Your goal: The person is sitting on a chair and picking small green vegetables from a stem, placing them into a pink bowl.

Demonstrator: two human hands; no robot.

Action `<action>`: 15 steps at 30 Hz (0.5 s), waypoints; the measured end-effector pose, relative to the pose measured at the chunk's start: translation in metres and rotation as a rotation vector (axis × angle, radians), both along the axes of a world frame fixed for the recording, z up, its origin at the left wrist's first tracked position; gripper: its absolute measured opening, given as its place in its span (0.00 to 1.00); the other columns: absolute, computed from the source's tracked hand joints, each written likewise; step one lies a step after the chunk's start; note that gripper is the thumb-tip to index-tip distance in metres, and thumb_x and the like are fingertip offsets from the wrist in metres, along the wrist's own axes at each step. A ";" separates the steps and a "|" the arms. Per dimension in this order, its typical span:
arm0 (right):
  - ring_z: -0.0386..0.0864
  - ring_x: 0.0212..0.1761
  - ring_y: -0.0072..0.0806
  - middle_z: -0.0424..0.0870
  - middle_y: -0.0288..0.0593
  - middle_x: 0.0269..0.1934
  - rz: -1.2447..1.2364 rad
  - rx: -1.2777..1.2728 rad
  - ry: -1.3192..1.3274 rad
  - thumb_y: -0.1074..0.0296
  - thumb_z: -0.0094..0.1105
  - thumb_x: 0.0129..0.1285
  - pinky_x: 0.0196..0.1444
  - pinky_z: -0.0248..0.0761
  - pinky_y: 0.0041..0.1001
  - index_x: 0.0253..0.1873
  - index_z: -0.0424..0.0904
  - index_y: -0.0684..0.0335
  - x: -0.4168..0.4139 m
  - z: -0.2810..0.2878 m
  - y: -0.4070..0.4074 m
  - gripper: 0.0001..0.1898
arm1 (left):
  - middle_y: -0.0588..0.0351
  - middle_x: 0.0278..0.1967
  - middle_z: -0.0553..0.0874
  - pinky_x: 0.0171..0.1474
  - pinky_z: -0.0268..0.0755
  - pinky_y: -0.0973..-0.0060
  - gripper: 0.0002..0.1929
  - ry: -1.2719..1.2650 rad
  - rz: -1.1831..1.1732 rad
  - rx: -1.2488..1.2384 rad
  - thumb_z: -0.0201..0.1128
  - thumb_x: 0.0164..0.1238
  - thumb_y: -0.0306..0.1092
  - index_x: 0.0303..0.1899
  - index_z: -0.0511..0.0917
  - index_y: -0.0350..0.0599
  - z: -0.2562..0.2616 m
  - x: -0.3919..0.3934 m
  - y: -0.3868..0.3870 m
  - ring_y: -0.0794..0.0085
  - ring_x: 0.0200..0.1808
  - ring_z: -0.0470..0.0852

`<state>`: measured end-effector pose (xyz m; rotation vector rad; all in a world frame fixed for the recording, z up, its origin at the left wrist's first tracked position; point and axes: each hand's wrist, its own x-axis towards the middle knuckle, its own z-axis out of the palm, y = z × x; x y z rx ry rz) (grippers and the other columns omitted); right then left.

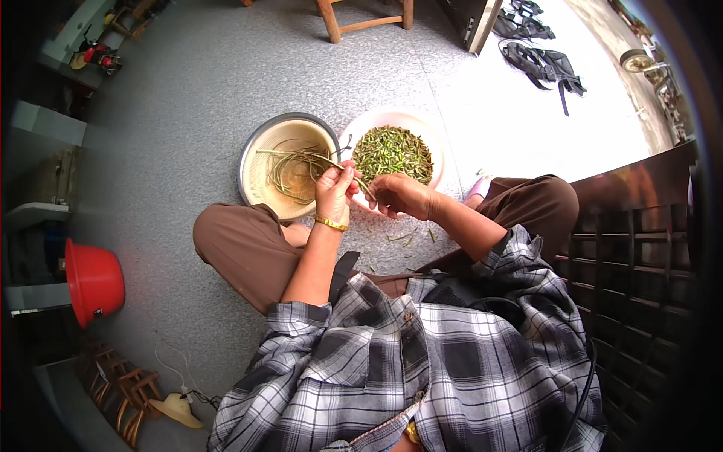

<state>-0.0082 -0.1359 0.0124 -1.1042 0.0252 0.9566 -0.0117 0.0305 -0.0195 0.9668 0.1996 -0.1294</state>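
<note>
My left hand point(334, 191), with a gold bracelet at the wrist, grips a few long green beans point(308, 155). Their long ends stretch leftward over a cream plastic colander point(253, 183), where more long beans point(289, 178) lie in a loose tangle. From the grip the short ends slant down to my right hand point(402, 195), whose curled fingertips close on them. My right hand is over the near rim of a pale pink basin point(442, 155). Many short-cut bean pieces point(392, 152) are heaped inside it. My right palm is hidden.
The colander sits in a dark-rimmed basin point(243, 164). Stray bean pieces point(408, 240) lie on the speckled floor point(186, 113) between my legs. A wooden stool point(335, 31) stands ahead, a red bucket point(96, 282) at left, and a dark lattice panel point(627, 254) at right.
</note>
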 end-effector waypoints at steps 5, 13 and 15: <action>0.65 0.18 0.16 0.70 0.32 0.19 0.149 -0.264 -0.358 0.62 0.43 0.62 0.20 0.59 0.18 0.30 0.73 0.64 -0.002 -0.012 0.003 0.13 | 0.57 0.26 0.79 0.25 0.68 0.88 0.09 0.030 0.026 -0.084 0.54 0.62 0.33 0.40 0.74 0.39 -0.002 0.002 -0.003 0.84 0.20 0.72; 0.74 0.26 0.40 0.73 0.48 0.22 0.161 -0.116 -1.197 0.68 0.48 0.58 0.31 0.67 0.33 0.32 0.70 0.66 -0.026 0.029 0.020 0.07 | 0.59 0.25 0.75 0.22 0.62 0.84 0.07 0.520 0.236 -0.494 0.51 0.64 0.33 0.39 0.73 0.42 -0.033 0.011 0.025 0.81 0.19 0.67; 0.72 0.21 0.29 0.72 0.43 0.21 0.092 -0.135 -0.970 0.71 0.46 0.57 0.25 0.66 0.28 0.31 0.71 0.65 -0.027 0.014 0.012 0.06 | 0.59 0.25 0.75 0.23 0.63 0.85 0.08 0.368 0.196 -0.392 0.52 0.63 0.34 0.39 0.73 0.42 -0.031 0.011 0.022 0.82 0.19 0.68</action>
